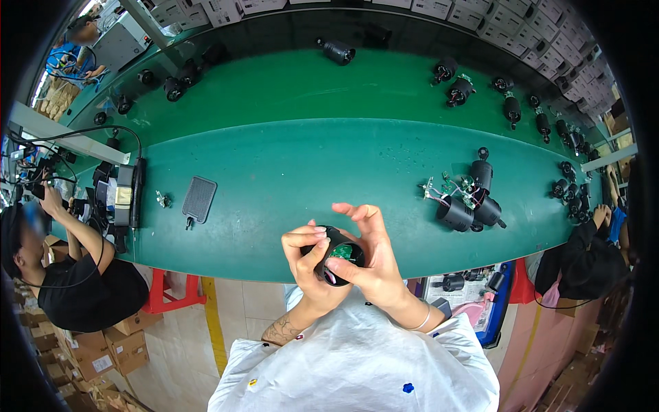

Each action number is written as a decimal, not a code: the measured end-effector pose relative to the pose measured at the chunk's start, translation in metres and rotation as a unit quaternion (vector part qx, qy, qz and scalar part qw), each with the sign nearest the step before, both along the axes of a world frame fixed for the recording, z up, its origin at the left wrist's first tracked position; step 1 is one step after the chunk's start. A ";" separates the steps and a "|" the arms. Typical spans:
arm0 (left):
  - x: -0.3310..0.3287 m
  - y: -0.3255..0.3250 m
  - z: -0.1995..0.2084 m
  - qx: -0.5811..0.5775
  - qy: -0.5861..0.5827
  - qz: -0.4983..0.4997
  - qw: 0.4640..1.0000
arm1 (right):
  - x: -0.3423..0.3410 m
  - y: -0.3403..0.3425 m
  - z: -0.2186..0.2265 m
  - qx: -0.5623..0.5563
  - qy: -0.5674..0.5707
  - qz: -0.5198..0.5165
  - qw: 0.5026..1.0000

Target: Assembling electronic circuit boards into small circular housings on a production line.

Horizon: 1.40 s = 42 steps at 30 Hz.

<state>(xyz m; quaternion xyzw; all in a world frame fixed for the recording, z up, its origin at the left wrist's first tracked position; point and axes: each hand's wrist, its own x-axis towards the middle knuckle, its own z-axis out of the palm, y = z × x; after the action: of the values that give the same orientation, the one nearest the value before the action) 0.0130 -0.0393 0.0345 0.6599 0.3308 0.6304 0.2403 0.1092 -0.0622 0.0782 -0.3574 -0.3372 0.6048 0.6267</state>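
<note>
Near the table's front edge, a black cylindrical housing (pixel 334 237) is held up with its open end tilted toward me. Inside that opening a green circuit board (pixel 343 252) shows, with a bit of light wire by the rim. My left hand (pixel 305 261) is closed round the housing's left side, fingertips on its upper part. On the right side my right hand (pixel 376 268) grips it, the thumb reaching over the opening to the board and the index finger raised away. The far side of the housing is hidden by my hands.
On the green table (pixel 288 172) lies a dark rectangular plate (pixel 200 200) beside a small circuit board (pixel 163 199). Black housings (pixel 456 213) with wired boards cluster at right; more line the back. Co-workers sit at left (pixel 75 275) and right (pixel 583 257). A blue tray (pixel 504 305) holds parts.
</note>
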 end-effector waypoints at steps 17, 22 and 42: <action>-0.001 0.000 0.003 -0.059 -0.037 -0.060 0.996 | 0.005 -0.004 0.004 0.004 -0.024 -0.013 1.000; 0.001 0.001 0.007 -0.075 -0.024 -0.055 0.995 | 0.009 -0.003 -0.003 0.018 -0.032 -0.030 0.999; 0.006 0.017 0.001 -0.073 0.146 0.037 0.986 | 0.034 0.066 -0.073 -0.203 0.208 -0.083 0.953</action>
<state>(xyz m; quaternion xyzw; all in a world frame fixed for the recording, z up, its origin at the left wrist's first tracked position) 0.0186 -0.0227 0.0353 0.7130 0.4318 0.5094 0.2137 0.1432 0.0043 0.0051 -0.3698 -0.0383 0.6677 0.6450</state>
